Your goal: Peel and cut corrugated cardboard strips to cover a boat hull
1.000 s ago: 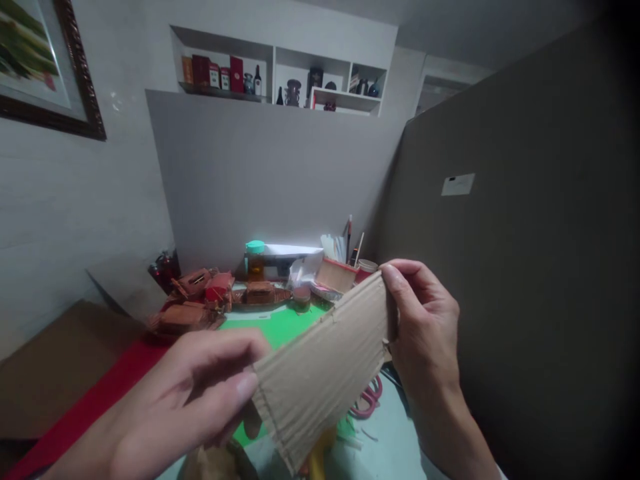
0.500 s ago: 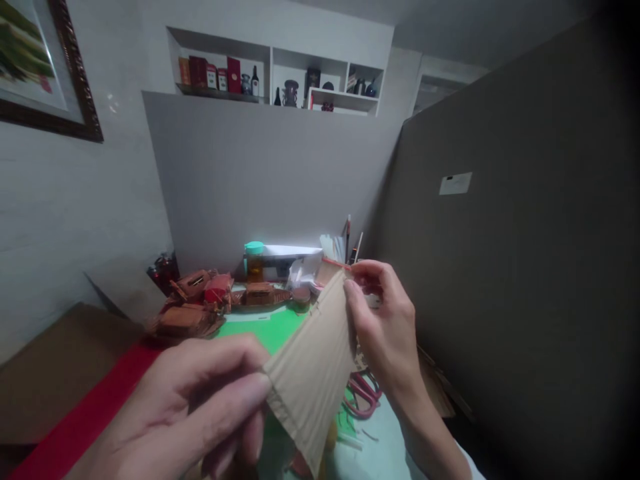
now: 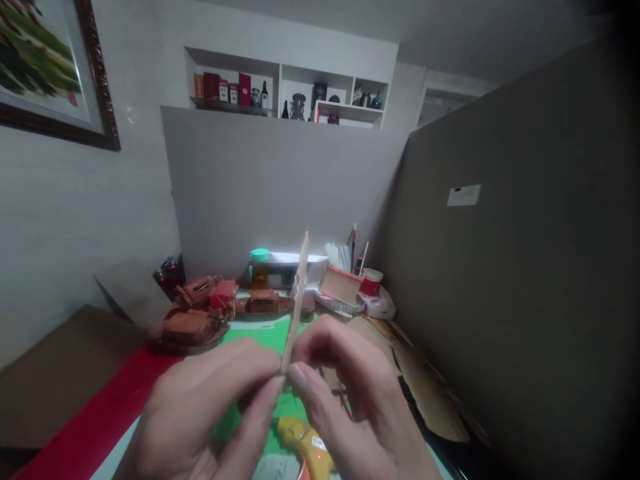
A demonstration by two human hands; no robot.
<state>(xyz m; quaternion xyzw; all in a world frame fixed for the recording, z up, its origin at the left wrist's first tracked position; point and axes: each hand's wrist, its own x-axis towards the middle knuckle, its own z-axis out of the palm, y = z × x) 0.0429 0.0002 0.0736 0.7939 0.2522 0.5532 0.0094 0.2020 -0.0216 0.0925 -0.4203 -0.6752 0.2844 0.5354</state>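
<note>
A beige ribbed, sail-shaped piece of cloth (image 3: 299, 300) stands upright above the table, turned so that I see it nearly edge-on. My left hand (image 3: 215, 400) pinches its lower end between thumb and forefinger. From the other side my right hand (image 3: 350, 393) grips the same end, its thumb almost touching the left fingertips. Beneath the hands lies a yellow glue gun (image 3: 305, 443) with a small red light, partly hidden by the right hand. A green mat (image 3: 260, 340) spreads under the work.
Brown wooden model boats (image 3: 193, 327) stand at the left back. Behind them is a jar with a turquoise lid (image 3: 259, 267). A wooden box (image 3: 341, 285) and a red-and-white tub (image 3: 371, 282) sit at the back right. Brown sheets (image 3: 430, 387) lie along the grey partition (image 3: 500, 287).
The sail-shaped piece has turned from showing its broad face to edge-on. My right hand has moved down from its top corner to the lower end, beside my left hand.
</note>
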